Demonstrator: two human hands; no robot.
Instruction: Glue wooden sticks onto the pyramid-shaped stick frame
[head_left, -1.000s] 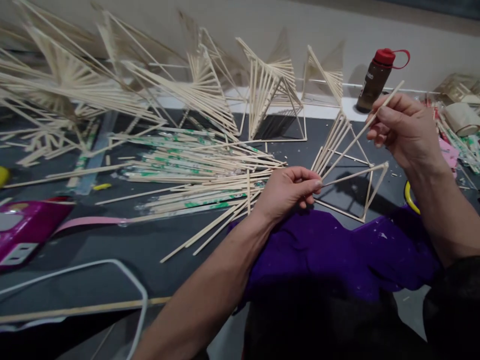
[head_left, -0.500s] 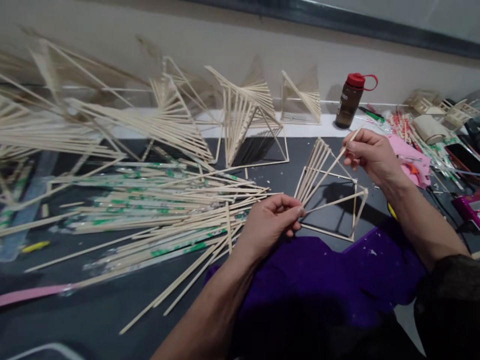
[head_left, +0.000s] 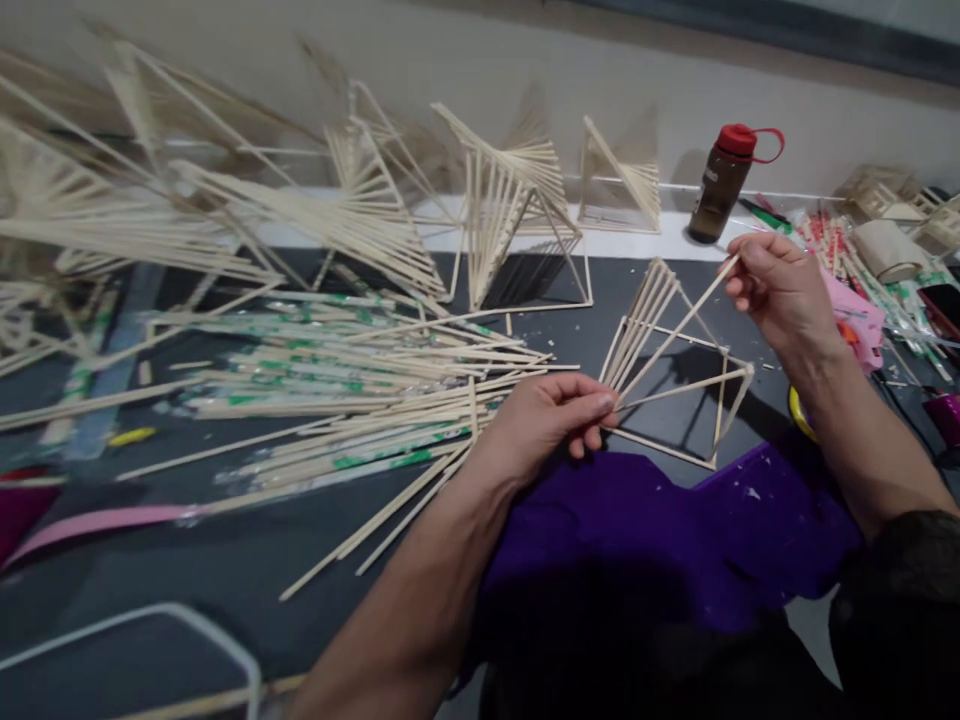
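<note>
Just beyond the purple cloth point(head_left: 600, 540), on the dark table point(head_left: 225, 570), stands a small stick frame point(head_left: 686, 387). The left hand point(head_left: 551, 420) pinches its near-left corner, where a slanting wooden stick point(head_left: 675, 330) has its lower end; the right hand point(head_left: 784, 295) holds that stick's upper end between thumb and fingers. Good handling here probably means pinning the lower end firmly, steering the top lightly to match the spacing of the neighbouring fan of sticks point(head_left: 641, 320), and never bowing the thin wood.
</note>
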